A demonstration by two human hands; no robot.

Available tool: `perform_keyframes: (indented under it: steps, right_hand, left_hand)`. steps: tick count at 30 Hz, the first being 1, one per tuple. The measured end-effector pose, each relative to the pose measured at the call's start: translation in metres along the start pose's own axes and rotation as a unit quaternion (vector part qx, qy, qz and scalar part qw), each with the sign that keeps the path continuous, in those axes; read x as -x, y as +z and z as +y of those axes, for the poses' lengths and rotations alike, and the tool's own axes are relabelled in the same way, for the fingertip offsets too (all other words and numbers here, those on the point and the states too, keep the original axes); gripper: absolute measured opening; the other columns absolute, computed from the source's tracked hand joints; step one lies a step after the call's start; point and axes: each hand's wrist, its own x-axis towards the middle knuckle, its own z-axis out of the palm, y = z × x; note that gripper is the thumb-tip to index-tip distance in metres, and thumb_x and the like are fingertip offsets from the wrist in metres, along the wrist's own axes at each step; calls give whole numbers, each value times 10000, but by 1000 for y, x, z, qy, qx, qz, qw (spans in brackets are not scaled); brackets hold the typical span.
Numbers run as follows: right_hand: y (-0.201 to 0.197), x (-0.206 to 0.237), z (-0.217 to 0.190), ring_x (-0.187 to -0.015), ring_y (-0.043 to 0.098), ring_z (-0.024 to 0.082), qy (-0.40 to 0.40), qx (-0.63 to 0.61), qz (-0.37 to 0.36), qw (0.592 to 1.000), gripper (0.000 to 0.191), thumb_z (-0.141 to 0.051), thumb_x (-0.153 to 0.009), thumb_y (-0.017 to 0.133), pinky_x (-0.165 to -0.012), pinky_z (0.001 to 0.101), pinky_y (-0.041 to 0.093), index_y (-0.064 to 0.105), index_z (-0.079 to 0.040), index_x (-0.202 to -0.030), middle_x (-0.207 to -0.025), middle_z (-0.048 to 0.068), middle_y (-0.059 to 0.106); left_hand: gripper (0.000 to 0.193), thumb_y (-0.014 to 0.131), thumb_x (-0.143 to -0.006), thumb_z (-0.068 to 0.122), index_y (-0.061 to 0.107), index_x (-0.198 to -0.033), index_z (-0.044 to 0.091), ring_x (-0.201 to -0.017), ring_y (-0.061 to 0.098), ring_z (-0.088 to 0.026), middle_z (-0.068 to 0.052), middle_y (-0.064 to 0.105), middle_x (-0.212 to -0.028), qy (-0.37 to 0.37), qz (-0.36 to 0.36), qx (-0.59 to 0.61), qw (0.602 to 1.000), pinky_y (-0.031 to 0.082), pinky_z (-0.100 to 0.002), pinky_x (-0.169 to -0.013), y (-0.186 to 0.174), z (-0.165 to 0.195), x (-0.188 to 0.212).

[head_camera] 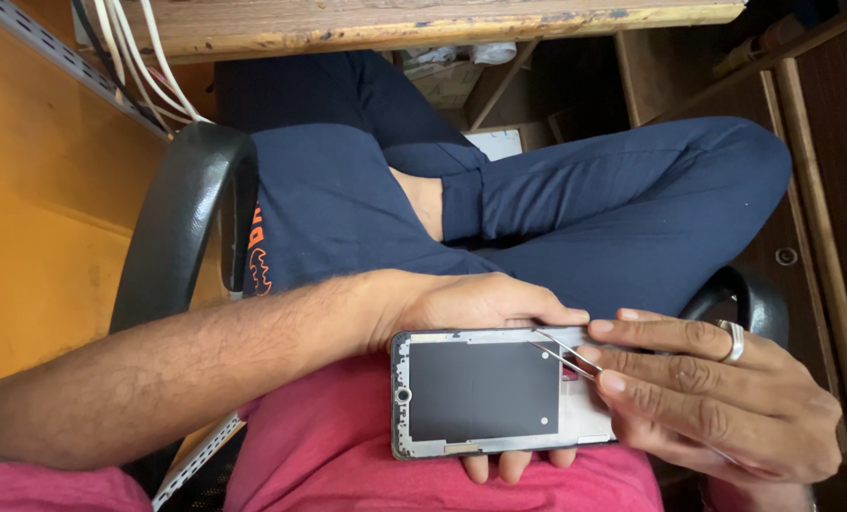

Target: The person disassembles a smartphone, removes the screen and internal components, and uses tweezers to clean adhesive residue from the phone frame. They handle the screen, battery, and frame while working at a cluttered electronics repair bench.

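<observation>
Cradling the opened phone point(499, 393) in my left hand point(471, 308), fingers wrapped beneath, over my lap | right hand point(718, 393) pinching metal tweezers point(564, 353), tips on the phone's upper right corner | dark rectangular panel point(480, 389) sits inside the silver frame | ring point(733, 341) on right finger

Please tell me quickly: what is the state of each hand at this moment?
Left hand: closed under and around the opened phone, holding it.
Right hand: fingers pinched on metal tweezers, tips at the phone's upper edge.
</observation>
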Motion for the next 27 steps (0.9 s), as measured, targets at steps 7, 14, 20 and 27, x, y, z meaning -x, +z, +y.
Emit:
perform_keyframes:
  steps: [7, 14, 20, 27]
  right_hand:
    - [1, -4, 1, -908, 779, 295, -1, -2, 16, 1000, 187, -81, -786, 829, -843, 440, 668, 731, -12, -930, -855, 139, 752]
    - [5, 7, 0, -873, 791, 241, 18, 3, 5, 1000, 184, -126, -868, 729, -811, 392, 660, 724, 32, -961, -860, 124, 760]
    - [5, 5, -6, -896, 787, 248, 28, 2, -2, 1000, 169, -121, -869, 733, -835, 409, 655, 721, 23, -956, -875, 128, 760]
    - [4, -7, -7, -933, 775, 299, 10, 11, 21, 1000, 148, -80, -830, 801, -874, 462, 660, 723, 8, -920, -875, 152, 748]
  left_hand:
    - [785, 221, -1254, 543, 445, -1424, -190, -1089, 681, -490, -354, 560, -1344, -8, -7, 7, 1000, 573, -600, -978, -1, 1, -1]
    - [775, 208, -1241, 529, 439, -1426, -188, -1079, 681, -489, -358, 565, -1337, 0, 0, -9, 1000, 575, -601, -965, -2, 0, -1]
    - [804, 195, -1233, 544, 436, -1420, -200, -1080, 685, -488, -356, 564, -1342, -9, -9, -2, 1000, 577, -595, -964, -3, 1, -2]
    - [784, 200, -1236, 514, 437, -1414, -212, -1065, 684, -482, -370, 567, -1327, 7, 12, -29, 999, 582, -586, -951, 1, -1, 1]
